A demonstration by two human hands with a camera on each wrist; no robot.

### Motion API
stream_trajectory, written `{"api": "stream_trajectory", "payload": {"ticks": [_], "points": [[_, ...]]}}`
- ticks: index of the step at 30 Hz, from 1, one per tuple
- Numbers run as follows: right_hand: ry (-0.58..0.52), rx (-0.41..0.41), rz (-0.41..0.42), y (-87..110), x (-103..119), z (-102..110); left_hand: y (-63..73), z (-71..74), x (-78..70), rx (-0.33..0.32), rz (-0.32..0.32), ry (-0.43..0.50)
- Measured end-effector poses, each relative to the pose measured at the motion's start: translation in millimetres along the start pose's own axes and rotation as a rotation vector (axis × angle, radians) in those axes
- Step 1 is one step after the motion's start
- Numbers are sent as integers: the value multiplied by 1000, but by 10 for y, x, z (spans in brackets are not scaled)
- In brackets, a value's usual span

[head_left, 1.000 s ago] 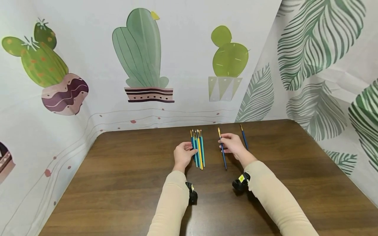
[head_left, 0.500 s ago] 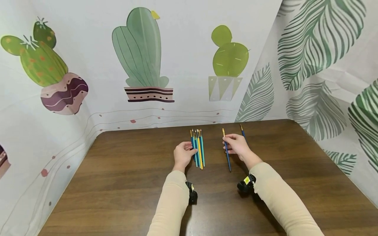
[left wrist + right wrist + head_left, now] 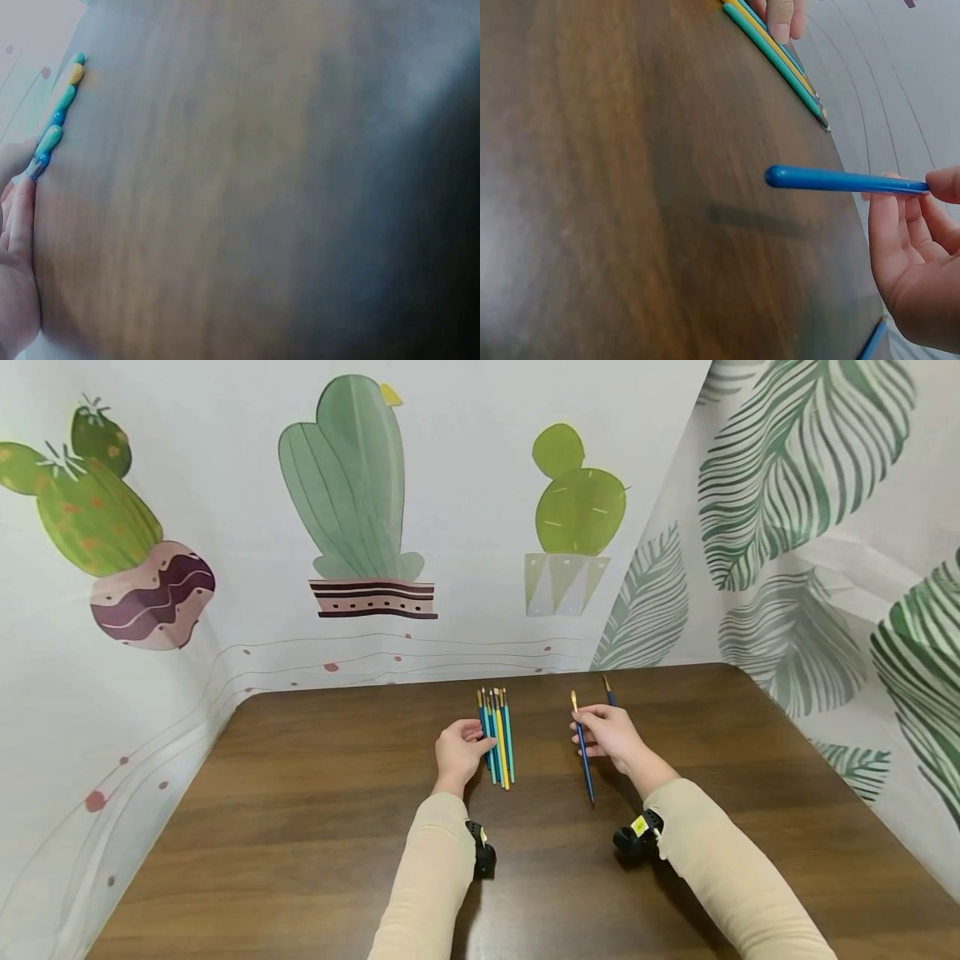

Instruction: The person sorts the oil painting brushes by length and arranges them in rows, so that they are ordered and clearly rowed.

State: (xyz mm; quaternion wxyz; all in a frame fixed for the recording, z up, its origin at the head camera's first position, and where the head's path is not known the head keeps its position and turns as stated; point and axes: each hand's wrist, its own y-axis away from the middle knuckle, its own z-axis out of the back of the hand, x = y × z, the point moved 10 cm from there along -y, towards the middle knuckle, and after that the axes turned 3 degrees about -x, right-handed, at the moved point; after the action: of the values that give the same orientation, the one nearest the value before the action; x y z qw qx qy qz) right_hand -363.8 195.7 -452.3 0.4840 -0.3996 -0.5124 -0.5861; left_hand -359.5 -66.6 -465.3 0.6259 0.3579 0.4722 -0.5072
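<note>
Several paintbrushes (image 3: 507,743) with blue, teal and yellow handles lie side by side on the brown table (image 3: 322,793), bristles toward the wall. At their left edge rests my left hand (image 3: 456,752), its thumb reaching over the handles and its fingers alongside. In the left wrist view only the rounded handle ends (image 3: 67,97) show beyond the thumb. My right hand (image 3: 617,735) pinches a blue paintbrush (image 3: 584,760) between thumb and fingers near the ferrule. In the right wrist view this blue handle (image 3: 817,178) is above the table, with its shadow beneath.
Another blue paintbrush (image 3: 609,690) lies to the right, partly hidden behind my right hand. A white cloth printed with cacti (image 3: 480,527) and leaves hangs at the table's back edge. A black wrist camera (image 3: 637,835) sits at each cuff.
My right hand has moved to the right and slightly toward me with the blue paintbrush, away from the row. My left hand stays on the row. The head view has shifted slightly.
</note>
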Motion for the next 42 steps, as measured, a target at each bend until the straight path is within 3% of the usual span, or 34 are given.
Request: {"api": "stream_trajectory", "payload": {"ticks": [17,31,42], "points": [[-35,19,22,127,-65,191,-13,5,26,-10,-5,-9],[-32,22,-6,257,-105,338,11,5,23,-5,10,-6],[-30,-6,1,300,-158,462,12,20,9,-14,9,7]]}}
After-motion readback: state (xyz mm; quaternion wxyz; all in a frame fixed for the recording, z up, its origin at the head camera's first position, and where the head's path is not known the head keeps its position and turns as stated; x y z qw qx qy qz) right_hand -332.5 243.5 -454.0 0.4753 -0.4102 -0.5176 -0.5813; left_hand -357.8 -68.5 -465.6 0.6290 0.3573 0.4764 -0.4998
